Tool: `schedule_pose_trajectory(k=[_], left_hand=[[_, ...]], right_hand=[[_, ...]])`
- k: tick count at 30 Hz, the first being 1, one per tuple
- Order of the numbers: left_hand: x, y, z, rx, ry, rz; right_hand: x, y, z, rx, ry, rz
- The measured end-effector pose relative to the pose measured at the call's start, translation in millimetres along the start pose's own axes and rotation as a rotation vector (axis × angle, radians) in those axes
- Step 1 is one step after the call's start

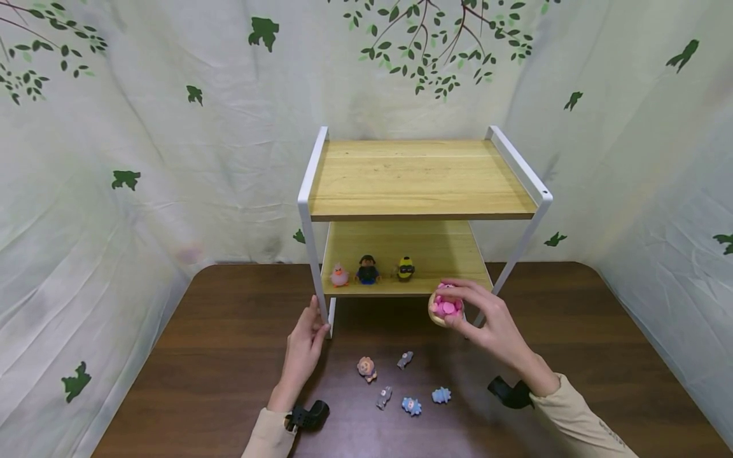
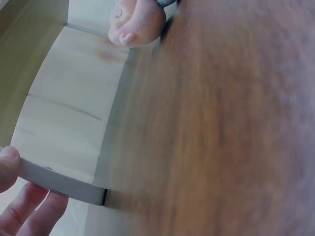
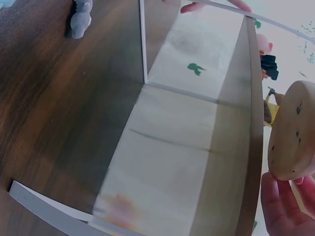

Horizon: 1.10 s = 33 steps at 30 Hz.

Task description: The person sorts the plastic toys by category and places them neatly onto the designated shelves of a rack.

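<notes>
Grip of the right hand (image 1: 487, 315): thumb and fingers pinch a pink toy (image 1: 448, 308) by its edge, right of centre in the head view, at the right end of the front of the lower board (image 1: 401, 238). Much of the pink part is left uncovered, and the pale rounded base (image 3: 295, 132) is exposed at the right of the right wrist view; an edge hold presumably keeps the underside free. Contact between toy and board cannot be determined.

Grip of the left hand (image 1: 303, 346): thumb and fingers clasp the white leg (image 1: 315, 267), lower left of the rack, probably to steady the frame.

On the lower board, left to centre, a pink duck (image 1: 339, 276), a dark-clothed figure (image 1: 368, 270) and a yellow figure (image 1: 405, 270) stand upright in a spaced row near the front edge, a placement that likely favours visibility.

Lower centre, on the table (image 1: 229, 356): one orange-maned toy (image 1: 366, 368), two grey toys (image 1: 384, 398) and two blue toys (image 1: 411, 406), loosely scattered, apparently within reach of both hands.
</notes>
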<state>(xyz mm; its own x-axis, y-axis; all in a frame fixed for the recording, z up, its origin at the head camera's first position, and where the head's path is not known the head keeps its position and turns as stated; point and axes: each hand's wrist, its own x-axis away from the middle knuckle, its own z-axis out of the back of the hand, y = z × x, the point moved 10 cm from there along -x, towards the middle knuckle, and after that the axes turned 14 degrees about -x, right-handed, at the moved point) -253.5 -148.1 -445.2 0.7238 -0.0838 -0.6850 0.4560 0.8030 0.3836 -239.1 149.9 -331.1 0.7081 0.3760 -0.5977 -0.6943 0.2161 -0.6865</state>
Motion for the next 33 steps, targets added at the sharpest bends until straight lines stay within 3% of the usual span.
schedule_pose_trajectory(k=[16,33], left_hand=[[-1.4,0.1,-2.0,0.024,-0.028,0.003],[-1.6,-0.3,-3.5,0.014,-0.057,0.019]], right_hand=[[-9.0,3,10,0.034,0.066,0.002],[-23.9,12,13,0.019,0.080,-0.038]])
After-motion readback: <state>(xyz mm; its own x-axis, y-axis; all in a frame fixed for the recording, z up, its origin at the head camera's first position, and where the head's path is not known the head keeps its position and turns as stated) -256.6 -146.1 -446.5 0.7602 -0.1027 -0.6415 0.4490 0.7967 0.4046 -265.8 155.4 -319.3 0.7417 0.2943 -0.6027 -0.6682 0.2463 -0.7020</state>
